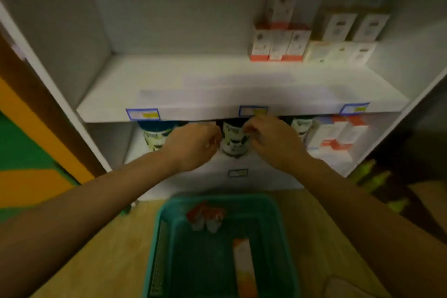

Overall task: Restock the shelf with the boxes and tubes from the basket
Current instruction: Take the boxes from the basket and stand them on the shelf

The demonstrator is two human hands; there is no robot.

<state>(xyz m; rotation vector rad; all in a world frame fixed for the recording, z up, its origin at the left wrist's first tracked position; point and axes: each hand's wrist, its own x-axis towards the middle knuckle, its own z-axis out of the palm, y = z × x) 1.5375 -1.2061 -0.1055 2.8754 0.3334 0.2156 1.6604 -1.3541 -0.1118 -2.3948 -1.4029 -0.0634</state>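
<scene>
Head view: both hands reach into the lower shelf (242, 167); left hand (193, 145) and right hand (273, 140) flank a can (235, 139), fingers curled, grip possibly closed. Green basket (278, 215) below holds a tube (244, 266).

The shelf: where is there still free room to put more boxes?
The middle board is bare from its left wall to the orange-and-white boxes at the back right, also in front of them. The lower board is crowded: cans, boxes and both hands.
</scene>
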